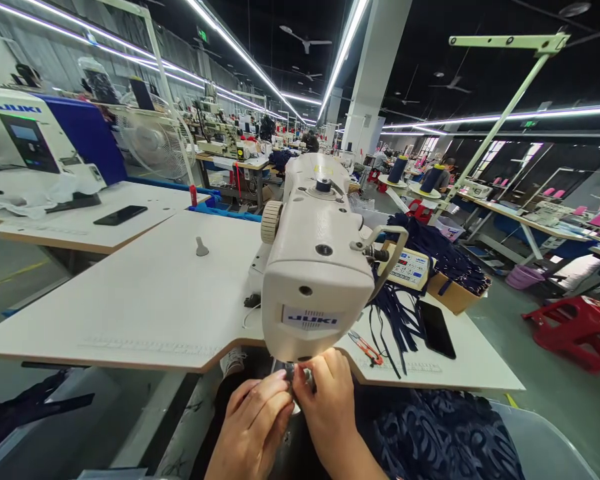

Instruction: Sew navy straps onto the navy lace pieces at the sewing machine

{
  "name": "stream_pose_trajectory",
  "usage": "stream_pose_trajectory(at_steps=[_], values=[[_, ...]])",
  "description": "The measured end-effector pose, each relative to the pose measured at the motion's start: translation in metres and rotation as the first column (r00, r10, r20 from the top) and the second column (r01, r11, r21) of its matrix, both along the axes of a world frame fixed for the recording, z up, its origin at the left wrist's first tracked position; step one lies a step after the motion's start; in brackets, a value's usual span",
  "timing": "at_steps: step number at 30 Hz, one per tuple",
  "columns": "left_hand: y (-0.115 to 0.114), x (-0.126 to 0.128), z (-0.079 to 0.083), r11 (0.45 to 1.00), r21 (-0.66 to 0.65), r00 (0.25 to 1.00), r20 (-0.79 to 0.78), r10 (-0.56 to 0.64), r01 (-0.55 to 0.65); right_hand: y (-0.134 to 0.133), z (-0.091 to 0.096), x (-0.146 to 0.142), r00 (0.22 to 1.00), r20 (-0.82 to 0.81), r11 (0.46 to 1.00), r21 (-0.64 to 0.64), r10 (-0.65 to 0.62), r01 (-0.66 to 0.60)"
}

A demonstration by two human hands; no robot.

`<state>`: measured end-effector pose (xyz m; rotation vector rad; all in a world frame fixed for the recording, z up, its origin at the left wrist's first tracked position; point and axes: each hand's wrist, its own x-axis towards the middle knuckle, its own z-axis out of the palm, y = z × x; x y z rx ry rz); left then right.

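A cream Juki sewing machine (316,267) stands on the white table (145,300), its head pointing at me. My left hand (253,420) and my right hand (327,403) are both closed in a pinch right under the machine's needle end. They press together on something small and dark by the presser foot (291,371); I cannot make out what it is. Dark navy patterned fabric (430,433) lies over my lap to the right of my hands.
Red-handled thread snips (366,347), a bundle of navy strips (397,317) and a black phone (436,329) lie right of the machine. A cardboard box of navy pieces (453,283) sits behind them. Another Juki machine (40,143) and fan (153,140) stand left; red stool (577,327) right.
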<state>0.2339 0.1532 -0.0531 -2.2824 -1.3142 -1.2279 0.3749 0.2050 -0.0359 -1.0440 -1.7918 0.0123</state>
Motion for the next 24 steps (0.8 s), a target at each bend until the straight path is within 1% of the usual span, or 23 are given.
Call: stream_pose_trajectory(at_steps=[5, 11, 13, 16, 18, 20, 24], values=[[0.000, 0.000, -0.003, 1.000, -0.008, 1.000, 0.014, -0.001, 0.001, -0.001, 0.000, 0.000, 1.000, 0.005, 1.000, -0.004, -0.001, 0.001], [-0.002, 0.000, 0.005, 1.000, -0.004, 1.000, -0.011, 0.003, -0.003, -0.001, 0.002, 0.000, 1.000, 0.005, 1.000, 0.002, -0.006, 0.006], [-0.001, 0.002, 0.007, 0.999, -0.015, 0.998, 0.026, 0.050, -0.049, -0.001, 0.001, -0.001, 1.000, 0.001, 1.000, 0.001, -0.001, 0.001], [0.003, 0.004, 0.008, 0.981, -0.051, 0.977, 0.099, 0.190, -0.186, 0.000, 0.000, -0.001, 1.000, 0.001, 1.000, -0.020, -0.007, 0.007], [0.009, 0.004, 0.007, 0.969, -0.062, 0.963, 0.114, 0.245, -0.239, 0.000, -0.001, -0.001, 1.000, 0.000, 0.999, -0.032, -0.008, 0.008], [0.015, 0.004, 0.009, 0.970, -0.067, 0.965, 0.111, 0.239, -0.232, -0.001, -0.002, -0.001, 1.000, 0.006, 0.998, -0.054, -0.007, 0.008], [0.024, 0.003, 0.018, 0.969, -0.142, 0.970, 0.102, 0.219, -0.203, -0.004, -0.003, 0.001, 1.000, 0.005, 0.992, -0.126, 0.026, -0.025]])
